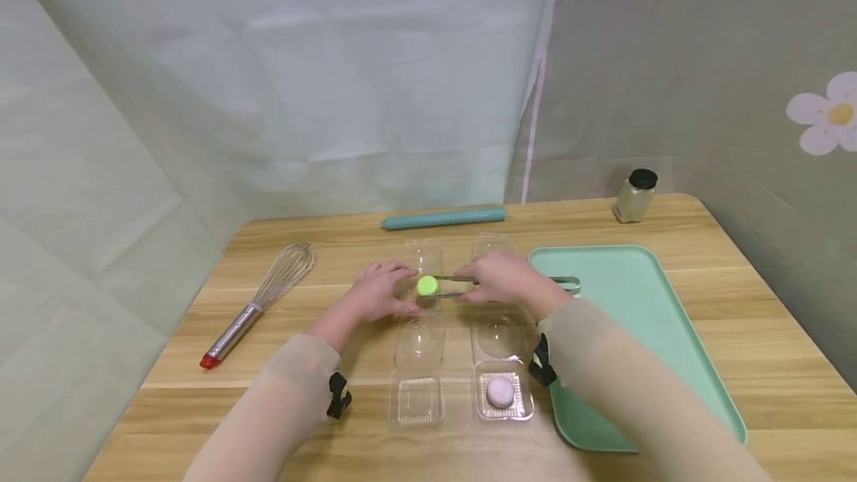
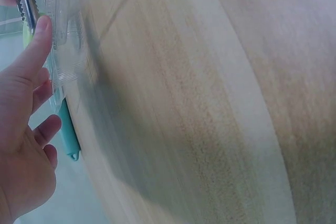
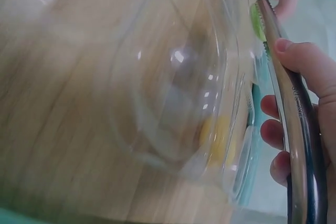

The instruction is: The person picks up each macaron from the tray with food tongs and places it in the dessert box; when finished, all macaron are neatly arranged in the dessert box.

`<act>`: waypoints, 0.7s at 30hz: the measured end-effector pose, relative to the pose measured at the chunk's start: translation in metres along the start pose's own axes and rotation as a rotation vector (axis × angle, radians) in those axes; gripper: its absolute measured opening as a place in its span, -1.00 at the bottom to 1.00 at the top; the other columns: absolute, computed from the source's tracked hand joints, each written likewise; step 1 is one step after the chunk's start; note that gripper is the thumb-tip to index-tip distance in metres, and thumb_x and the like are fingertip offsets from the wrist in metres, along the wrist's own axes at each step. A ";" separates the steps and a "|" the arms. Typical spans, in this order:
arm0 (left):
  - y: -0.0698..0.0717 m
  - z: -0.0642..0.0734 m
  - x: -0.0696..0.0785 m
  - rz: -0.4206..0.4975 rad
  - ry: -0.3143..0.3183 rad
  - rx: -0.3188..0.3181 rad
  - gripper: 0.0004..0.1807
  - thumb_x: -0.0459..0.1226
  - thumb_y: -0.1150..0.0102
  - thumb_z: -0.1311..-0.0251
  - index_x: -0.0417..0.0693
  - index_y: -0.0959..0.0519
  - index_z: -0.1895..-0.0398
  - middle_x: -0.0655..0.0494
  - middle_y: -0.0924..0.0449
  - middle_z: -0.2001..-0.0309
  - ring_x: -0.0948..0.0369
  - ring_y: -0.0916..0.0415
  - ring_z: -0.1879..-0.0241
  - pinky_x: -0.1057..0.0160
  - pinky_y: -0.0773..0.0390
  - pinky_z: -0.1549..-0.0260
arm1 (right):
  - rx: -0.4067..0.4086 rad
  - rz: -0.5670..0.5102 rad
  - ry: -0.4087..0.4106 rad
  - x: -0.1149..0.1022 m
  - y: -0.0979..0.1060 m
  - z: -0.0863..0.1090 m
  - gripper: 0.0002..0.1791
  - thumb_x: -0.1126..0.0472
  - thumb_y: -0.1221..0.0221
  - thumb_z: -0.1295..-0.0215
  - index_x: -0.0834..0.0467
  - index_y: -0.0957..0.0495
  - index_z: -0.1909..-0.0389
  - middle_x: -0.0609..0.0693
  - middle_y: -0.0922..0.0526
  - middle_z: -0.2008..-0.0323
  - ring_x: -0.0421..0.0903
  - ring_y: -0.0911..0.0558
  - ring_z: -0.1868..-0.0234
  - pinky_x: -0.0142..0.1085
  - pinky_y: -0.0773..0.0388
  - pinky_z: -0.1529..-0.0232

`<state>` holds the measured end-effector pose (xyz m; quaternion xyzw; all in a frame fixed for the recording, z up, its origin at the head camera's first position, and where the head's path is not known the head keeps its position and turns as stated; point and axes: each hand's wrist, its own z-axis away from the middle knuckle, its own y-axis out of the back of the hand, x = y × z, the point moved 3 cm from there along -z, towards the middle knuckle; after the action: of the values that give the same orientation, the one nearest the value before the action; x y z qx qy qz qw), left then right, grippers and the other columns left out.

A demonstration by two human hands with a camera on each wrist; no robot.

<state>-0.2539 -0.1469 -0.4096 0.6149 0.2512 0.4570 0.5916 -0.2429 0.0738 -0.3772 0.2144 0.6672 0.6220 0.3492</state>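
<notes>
My right hand (image 1: 505,279) grips metal tongs (image 3: 296,114), thumb on one arm and fingers on the other. A round lime-green macaron (image 1: 427,286) is pinched on edge between the tongs' toothed tips. It hangs over the back-left clear plastic box (image 1: 431,306). From the left, my left hand (image 1: 377,292) holds that box, thumb at the near side and fingers at the far side. A yellow macaron (image 3: 218,137) shows through clear plastic in the right wrist view, at the back-right box. In the front-right box lies a lilac macaron (image 1: 500,392).
A front-left clear box (image 1: 416,400) stands with its lid raised. To the right lies a mint-green tray (image 1: 643,318). A whisk (image 1: 257,303) lies at the left, a teal stick-shaped item (image 1: 445,219) at the back, and a black-lidded jar (image 1: 634,198) at the back right.
</notes>
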 end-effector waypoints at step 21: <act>-0.003 -0.002 -0.004 0.027 -0.012 0.023 -0.13 0.16 -0.32 0.10 0.03 -0.33 -0.31 -0.05 -0.24 -0.32 -0.08 -0.19 -0.18 -0.14 -0.12 -0.16 | -0.090 0.035 -0.043 -0.014 -0.002 -0.019 -0.63 -0.04 -0.26 -0.10 -0.01 -0.62 0.08 -0.08 -0.68 0.16 -0.08 -0.62 0.16 -0.14 -0.53 0.15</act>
<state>-0.2570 -0.1488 -0.4141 0.6275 0.2446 0.4583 0.5799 -0.2469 0.0508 -0.3764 0.2235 0.6270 0.6526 0.3620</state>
